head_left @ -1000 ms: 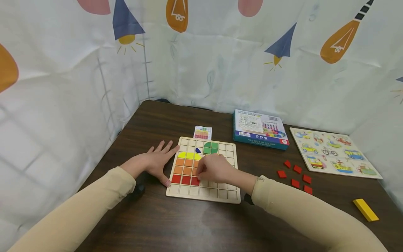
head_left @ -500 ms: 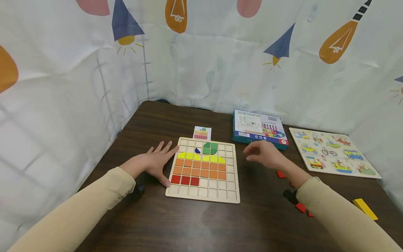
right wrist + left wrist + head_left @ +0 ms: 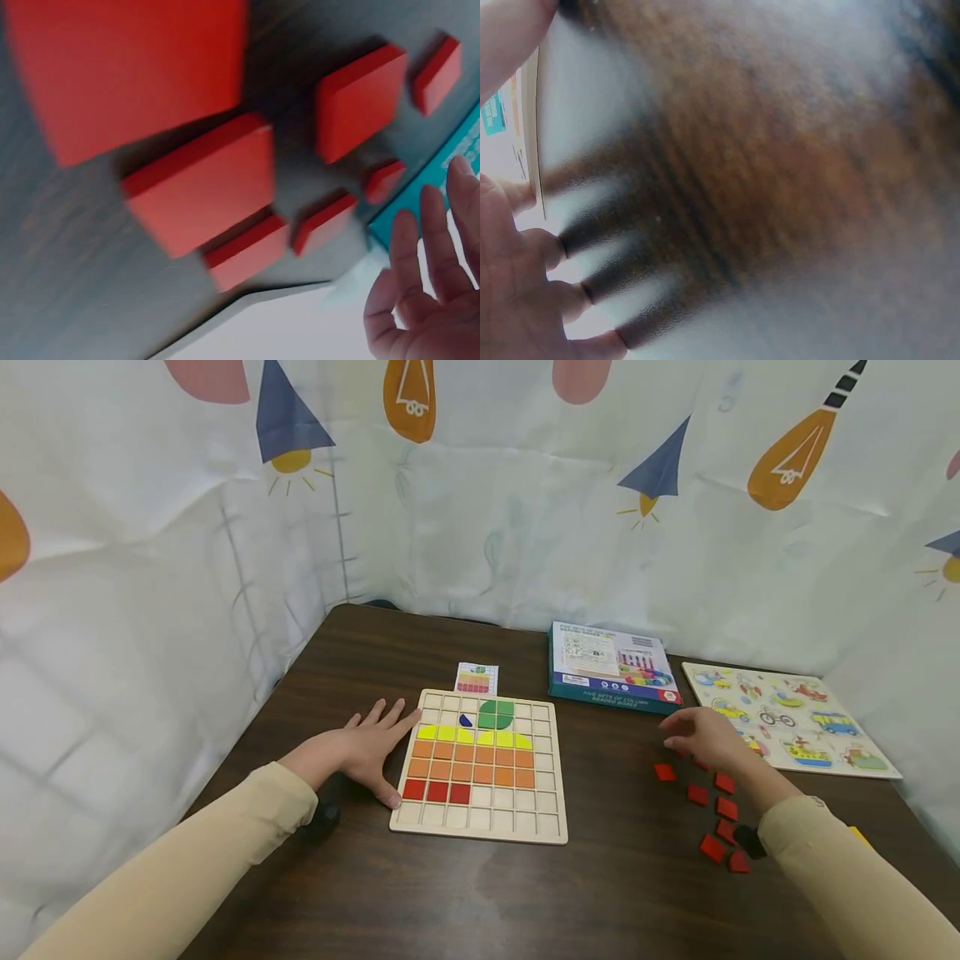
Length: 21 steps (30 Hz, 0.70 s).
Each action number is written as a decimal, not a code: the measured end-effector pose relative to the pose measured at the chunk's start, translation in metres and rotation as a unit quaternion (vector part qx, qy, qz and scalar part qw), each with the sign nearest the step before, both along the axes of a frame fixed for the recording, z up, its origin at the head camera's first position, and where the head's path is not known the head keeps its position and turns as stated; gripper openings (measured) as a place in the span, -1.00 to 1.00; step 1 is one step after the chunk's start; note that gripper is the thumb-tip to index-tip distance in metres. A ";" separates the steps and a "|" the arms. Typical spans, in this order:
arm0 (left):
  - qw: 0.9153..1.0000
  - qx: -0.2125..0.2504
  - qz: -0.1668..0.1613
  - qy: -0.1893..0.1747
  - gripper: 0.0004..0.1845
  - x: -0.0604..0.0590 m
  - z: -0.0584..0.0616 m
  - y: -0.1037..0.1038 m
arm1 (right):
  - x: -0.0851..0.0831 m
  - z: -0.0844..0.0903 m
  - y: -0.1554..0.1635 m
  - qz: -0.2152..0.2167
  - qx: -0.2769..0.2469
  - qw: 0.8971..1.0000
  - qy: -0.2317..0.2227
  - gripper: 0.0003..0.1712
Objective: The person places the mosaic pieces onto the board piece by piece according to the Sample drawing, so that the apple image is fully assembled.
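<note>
Over on the left, a firm sideways shove could slide the whole grid board [image 3: 525, 822] across the worktop [image 3: 480, 893], because the left hand [image 3: 363, 752] sits right at its edge. That hand lies spread flat, thumb and index finger at the board's left side, gripping nothing, its arm slanting up from the lower left. On the board, three red squares [image 3: 437, 792] sit in their row, with bare cells to their right. Above them run two orange rows [image 3: 462, 772], then yellow pieces [image 3: 486, 739], a small dark blue piece [image 3: 466, 721] and a green leaf shape [image 3: 505, 708]. A printed card [image 3: 477, 680] lies just behind the board.

Further right, past the boxed bead set [image 3: 611, 670], come the loose red tiles [image 3: 726, 808], scattered on the worktop, and here's the tricky patch: they lie close together, so fingers going for one could knock its neighbours, and the low right cuff [image 3: 798, 827] could brush the nearest ones. The right hand [image 3: 697, 735] hovers over the far end, palm down, fingers loosely bent and holding nothing I can see; whether a fingertip touches the half-hidden tile beneath, I honestly can't tell. Beyond lies the vehicle puzzle [image 3: 813, 735].
</note>
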State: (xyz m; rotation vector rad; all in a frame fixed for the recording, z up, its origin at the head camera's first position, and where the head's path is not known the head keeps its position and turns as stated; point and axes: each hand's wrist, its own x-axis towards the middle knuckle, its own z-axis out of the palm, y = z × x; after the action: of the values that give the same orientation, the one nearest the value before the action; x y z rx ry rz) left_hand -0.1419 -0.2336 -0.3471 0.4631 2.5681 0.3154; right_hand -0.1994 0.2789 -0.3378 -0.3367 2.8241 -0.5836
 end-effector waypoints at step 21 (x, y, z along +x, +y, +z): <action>1.000 0.003 0.002 -0.001 0.50 0.000 0.000 0.000 | 0.000 -0.005 0.010 -0.058 0.044 0.996 -0.048 -0.65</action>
State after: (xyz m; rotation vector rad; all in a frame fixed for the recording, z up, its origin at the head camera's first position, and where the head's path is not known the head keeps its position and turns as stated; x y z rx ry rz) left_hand -0.1422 -0.2332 -0.3474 0.4601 2.5659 0.3237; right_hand -0.1997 0.2889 -0.3428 -0.1265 2.7800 -0.4829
